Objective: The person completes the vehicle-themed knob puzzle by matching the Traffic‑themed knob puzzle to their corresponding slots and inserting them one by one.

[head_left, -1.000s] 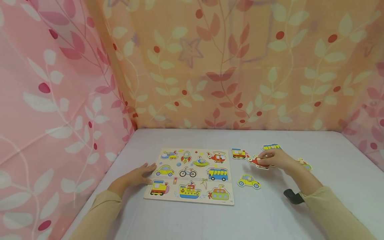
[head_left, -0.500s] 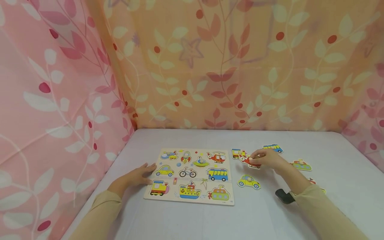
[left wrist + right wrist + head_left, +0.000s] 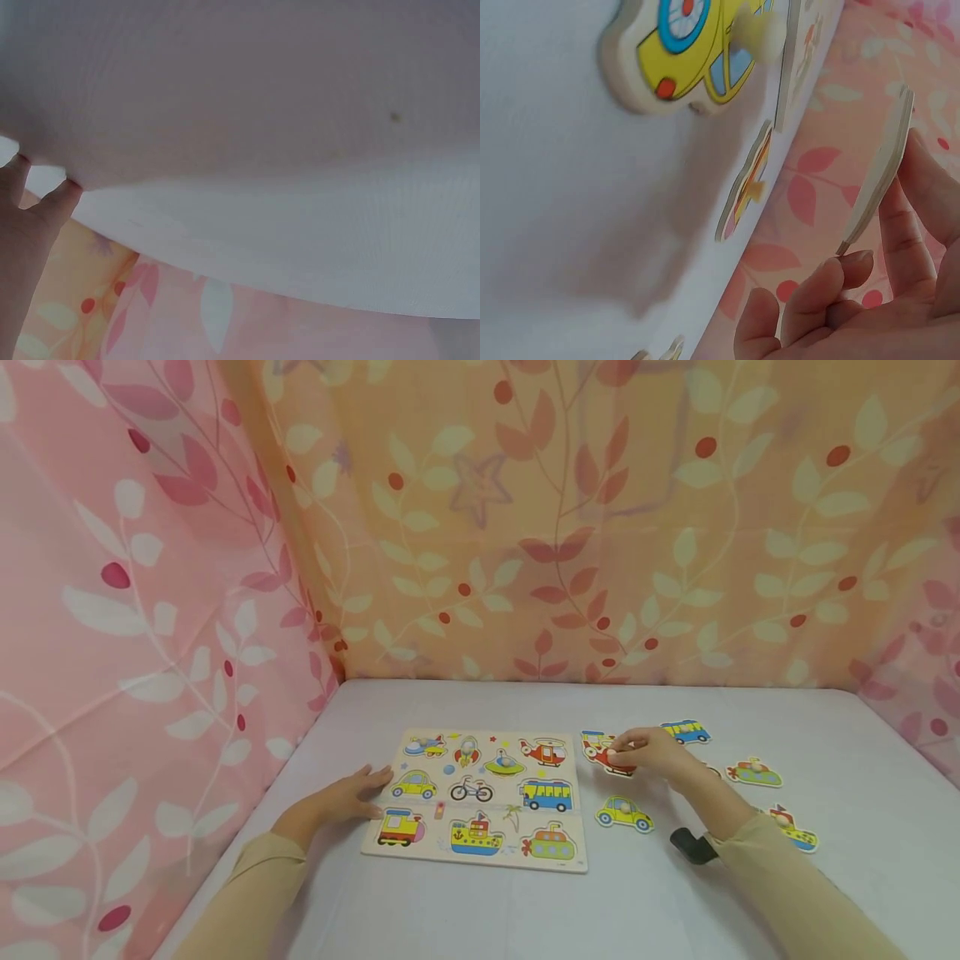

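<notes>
Edge-on in the right wrist view, the helicopter (image 3: 602,757) is pinched in the right hand's grip (image 3: 662,756); the head view shows its red face partly covering the train (image 3: 592,734), right of the board (image 3: 468,808). The left hand's grip (image 3: 341,800), spread, touches the board. Floral curtains (image 3: 465,527) rise beyond the white tabletop (image 3: 450,910).

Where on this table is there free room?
Bare table: between both sleeves, nearer than the puzzle board; and the strip between board and orange curtain. Crowded: right of the board, among loose pieces, where the right hand holds the helicopter piece.
</notes>
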A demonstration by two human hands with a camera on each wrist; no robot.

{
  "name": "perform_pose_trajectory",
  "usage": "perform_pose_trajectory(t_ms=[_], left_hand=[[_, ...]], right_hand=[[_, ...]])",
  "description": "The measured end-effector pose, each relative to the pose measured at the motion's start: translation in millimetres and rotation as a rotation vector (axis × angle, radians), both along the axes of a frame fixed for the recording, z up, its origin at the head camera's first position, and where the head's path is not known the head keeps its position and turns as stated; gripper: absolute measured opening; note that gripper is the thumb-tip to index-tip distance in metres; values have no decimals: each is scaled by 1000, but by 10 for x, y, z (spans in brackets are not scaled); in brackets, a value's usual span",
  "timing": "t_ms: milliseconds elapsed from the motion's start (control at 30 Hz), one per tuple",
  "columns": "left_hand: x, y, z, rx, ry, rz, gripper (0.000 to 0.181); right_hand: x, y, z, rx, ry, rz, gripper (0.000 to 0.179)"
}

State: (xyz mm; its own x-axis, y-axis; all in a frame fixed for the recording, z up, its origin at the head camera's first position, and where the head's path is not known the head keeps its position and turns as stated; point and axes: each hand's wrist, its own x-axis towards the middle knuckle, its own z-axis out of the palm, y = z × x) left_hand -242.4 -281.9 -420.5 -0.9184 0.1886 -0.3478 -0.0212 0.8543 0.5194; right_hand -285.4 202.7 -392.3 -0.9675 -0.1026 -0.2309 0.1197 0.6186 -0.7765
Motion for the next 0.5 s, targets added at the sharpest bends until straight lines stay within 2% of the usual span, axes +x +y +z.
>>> perform_pose_trajectory(t_ms=[333, 500], left_hand=[[6, 9, -13, 7, -4, 11, 78], [-4, 2, 2, -1, 12, -17, 79]], right_hand=[[-87, -130, -45, -8, -47, -22, 32], [-137, -187, -74, 0, -43, -7, 30]])
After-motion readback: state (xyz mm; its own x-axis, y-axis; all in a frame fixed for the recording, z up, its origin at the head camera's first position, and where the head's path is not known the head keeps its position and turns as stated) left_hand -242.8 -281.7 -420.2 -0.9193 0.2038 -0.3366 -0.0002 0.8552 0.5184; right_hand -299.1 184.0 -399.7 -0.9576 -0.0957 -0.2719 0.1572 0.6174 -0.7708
